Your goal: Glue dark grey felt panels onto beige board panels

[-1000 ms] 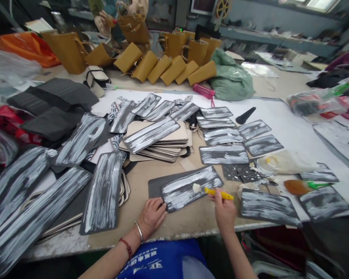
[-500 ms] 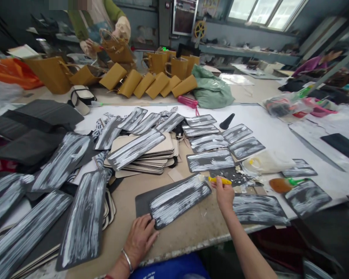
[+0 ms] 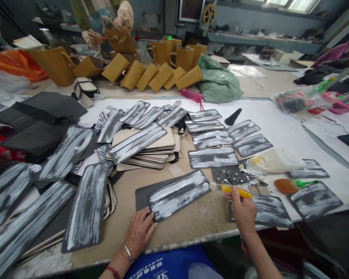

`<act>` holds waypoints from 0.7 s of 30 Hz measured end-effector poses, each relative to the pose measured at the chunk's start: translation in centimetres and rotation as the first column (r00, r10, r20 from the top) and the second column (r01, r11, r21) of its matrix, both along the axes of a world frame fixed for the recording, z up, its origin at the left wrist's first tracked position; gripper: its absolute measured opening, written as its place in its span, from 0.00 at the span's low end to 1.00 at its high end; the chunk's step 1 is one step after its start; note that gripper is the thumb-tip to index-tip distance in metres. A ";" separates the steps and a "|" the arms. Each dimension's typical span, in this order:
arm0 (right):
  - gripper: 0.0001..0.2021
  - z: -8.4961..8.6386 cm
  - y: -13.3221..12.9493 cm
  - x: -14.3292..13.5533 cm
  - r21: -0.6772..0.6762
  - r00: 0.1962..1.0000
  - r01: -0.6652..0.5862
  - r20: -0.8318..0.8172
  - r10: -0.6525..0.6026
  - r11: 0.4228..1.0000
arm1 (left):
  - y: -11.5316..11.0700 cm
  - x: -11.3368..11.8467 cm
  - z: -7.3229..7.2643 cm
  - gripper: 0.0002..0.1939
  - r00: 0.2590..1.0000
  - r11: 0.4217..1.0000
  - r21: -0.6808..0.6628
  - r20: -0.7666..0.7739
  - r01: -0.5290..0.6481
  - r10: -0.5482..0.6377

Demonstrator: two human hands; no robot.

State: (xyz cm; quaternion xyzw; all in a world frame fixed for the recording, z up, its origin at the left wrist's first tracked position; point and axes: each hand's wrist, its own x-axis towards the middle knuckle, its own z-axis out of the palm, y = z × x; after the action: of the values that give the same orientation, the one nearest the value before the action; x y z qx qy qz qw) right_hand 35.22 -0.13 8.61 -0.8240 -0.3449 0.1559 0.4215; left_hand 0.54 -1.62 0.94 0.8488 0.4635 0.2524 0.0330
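A dark rectangular panel (image 3: pixel 178 193), streaked with white glue, lies on the table in front of me over a second dark piece. My left hand (image 3: pixel 138 231) rests on its lower left corner with the fingers stretched out. In my right hand (image 3: pixel 244 212) is a yellow-handled glue brush (image 3: pixel 236 191), gripped between thumb and fingers. The bristles are just off the panel's right end. Beyond my right hand sits a pale glue container (image 3: pixel 275 161) on its side, beside a dark, glue-spattered sheet (image 3: pixel 225 175).
Glue-streaked panels (image 3: pixel 212 158) lie on both sides. A stack of beige pieces (image 3: pixel 151 155) stands behind mine. A brown brush with a green handle (image 3: pixel 287 186) lies at right. Across the table are tan bags (image 3: pixel 159 76), a green plastic bag (image 3: pixel 219 83) and a person handling a bag.
My right hand has moved right and slightly down, taking the brush tip from the panel's upper right end to just beyond it. My left hand stays at the panel's corner. The view has tilted downward.
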 end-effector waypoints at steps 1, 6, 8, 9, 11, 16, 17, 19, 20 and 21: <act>0.28 0.4 0.2 0.1 0.009 1.000 -0.005 -0.016 0.005 1.000 | -0.1 0.1 0.0 0.11 1.000 1.000 -0.004 -0.004 -0.007 0.007; 0.26 0.8 2.6 -1.6 0.105 0.941 -0.021 -0.334 0.055 0.994 | -0.4 0.1 -0.1 0.11 1.000 1.000 -0.004 0.004 -0.019 0.019; 0.25 0.2 4.0 -3.1 0.153 0.886 -0.029 -0.454 0.096 0.988 | -0.3 0.1 0.0 0.10 1.000 1.000 0.010 0.013 -0.014 0.014; 0.24 -0.2 4.7 -3.9 0.168 0.858 -0.033 -0.500 0.114 0.985 | -0.3 0.1 0.1 0.10 1.000 1.000 0.021 0.016 -0.012 0.012; 0.23 -1.1 6.0 -5.3 0.167 0.820 -0.054 -0.556 0.139 0.984 | -0.2 0.2 0.4 0.10 1.000 0.999 0.046 0.013 -0.014 0.013; 0.26 -2.3 7.4 -4.9 0.040 0.885 -0.145 -0.442 0.147 0.989 | 0.0 0.9 0.8 0.10 0.999 0.995 0.095 -0.015 -0.040 0.041; 0.27 -2.1 7.2 -4.0 0.021 0.919 -0.139 -0.369 0.137 0.990 | -0.1 1.0 0.7 0.11 0.998 0.994 0.098 -0.014 -0.055 0.057; 0.27 -1.3 6.3 -2.0 -0.017 0.974 -0.113 -0.199 0.107 0.993 | -0.5 1.1 0.6 0.11 0.996 0.991 0.096 -0.013 -0.091 0.093; 0.27 -0.8 6.0 -1.0 -0.048 0.991 -0.094 -0.100 0.089 0.994 | -0.6 1.1 0.6 0.12 0.994 0.990 0.100 -0.012 -0.103 0.105; 0.26 -0.3 6.0 -0.3 -0.087 0.991 -0.125 -0.055 0.120 0.988 | -0.8 1.1 0.6 0.13 0.993 0.988 0.101 -0.017 -0.114 0.117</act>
State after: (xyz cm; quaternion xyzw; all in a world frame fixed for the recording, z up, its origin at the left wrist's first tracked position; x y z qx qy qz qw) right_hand 34.96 5.84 8.35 -0.8154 -0.3770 0.2173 0.3818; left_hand 1.69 -2.39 1.57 0.8239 0.4990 0.2670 -0.0296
